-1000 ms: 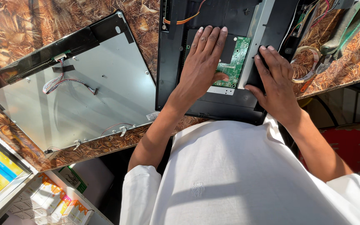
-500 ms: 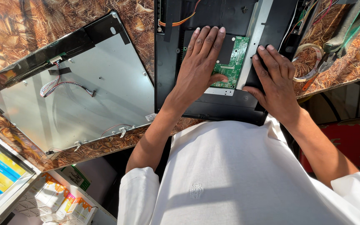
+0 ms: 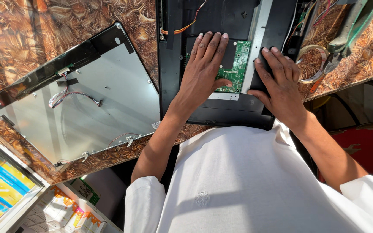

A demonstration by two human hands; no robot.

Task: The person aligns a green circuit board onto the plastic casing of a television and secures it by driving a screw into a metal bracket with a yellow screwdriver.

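A black monitor back housing [image 3: 171,73] lies open on the patterned table, with a green circuit board [image 3: 237,60] and a silver metal strip [image 3: 255,43] inside it. My left hand [image 3: 203,69] rests flat on the housing, fingers spread, thumb touching the lower edge of the green board. My right hand [image 3: 279,82] presses flat on the black part just right of the metal strip. Neither hand holds anything. An orange wire [image 3: 182,29] runs along the housing's upper left.
A bare silver display panel [image 3: 78,112] with a thin ribbon cable [image 3: 67,92] lies to the left on the brown patterned table [image 3: 31,34]. Pliers and coiled cable [image 3: 320,64] sit at the right. Shelves with coloured boxes [image 3: 5,194] are below left.
The view has shifted slightly. Both hands stay flat on the housing in nearly the same places.
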